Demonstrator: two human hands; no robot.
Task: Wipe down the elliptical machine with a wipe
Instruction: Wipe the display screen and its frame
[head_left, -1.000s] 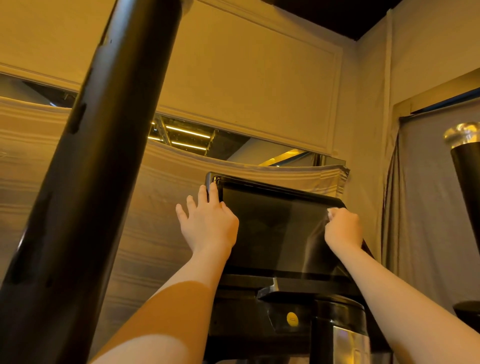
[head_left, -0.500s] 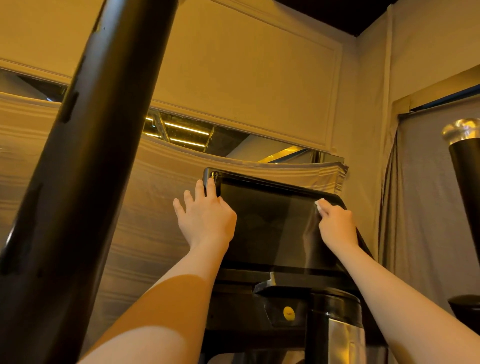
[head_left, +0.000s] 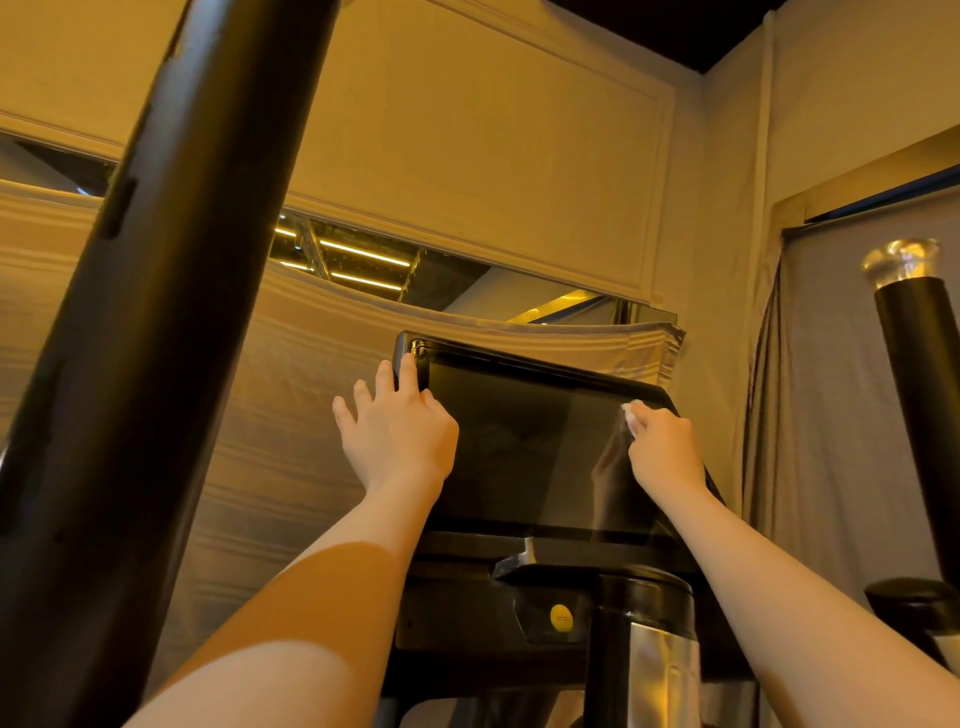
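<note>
Screen-wiping step. Right hand (head_left: 665, 449) pinches white wipe (head_left: 631, 413) against upper right of console screen (head_left: 524, 447). Left hand (head_left: 397, 428), fingers straight, braces the screen's top-left corner. Next likely: sweep wipe across the remaining glass, keeping the brace.

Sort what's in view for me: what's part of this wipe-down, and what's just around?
In the job:
- console screen, braced at its left edge by the left hand
- white wipe, held on the screen by the right hand
- black handlebar, near left

Just around:
- draped cloth
- grey curtain
</note>
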